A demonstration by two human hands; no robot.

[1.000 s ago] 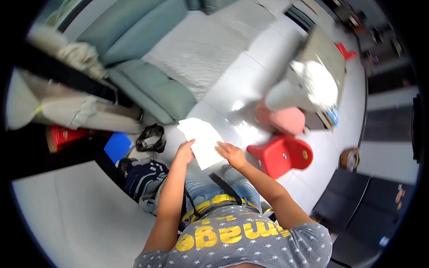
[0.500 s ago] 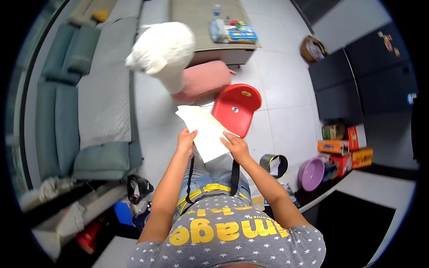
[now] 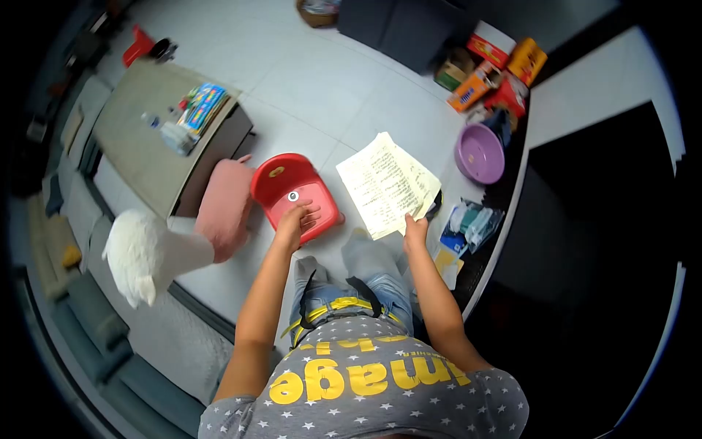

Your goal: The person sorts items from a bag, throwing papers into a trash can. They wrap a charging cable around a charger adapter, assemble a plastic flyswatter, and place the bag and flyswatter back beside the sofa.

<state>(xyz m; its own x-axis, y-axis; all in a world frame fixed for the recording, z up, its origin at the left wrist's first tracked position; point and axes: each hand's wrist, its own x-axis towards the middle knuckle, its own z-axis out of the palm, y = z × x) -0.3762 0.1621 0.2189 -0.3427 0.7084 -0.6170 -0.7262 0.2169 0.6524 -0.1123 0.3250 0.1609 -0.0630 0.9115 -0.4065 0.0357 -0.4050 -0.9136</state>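
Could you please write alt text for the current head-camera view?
A person's right hand holds paper sheets covered in writing; the open left hand appears over a red chair. A pink-and-white animal figure is at left, a purple basin at right.

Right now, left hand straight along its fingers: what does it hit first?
Probably the red chair: the left hand shows over its seat. Depth is unclear from this one view; if it is high enough, it may pass over toward the papers.

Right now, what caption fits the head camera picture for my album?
Right hand holding handwritten-looking yellowish papers, left hand open in front of a red chair.
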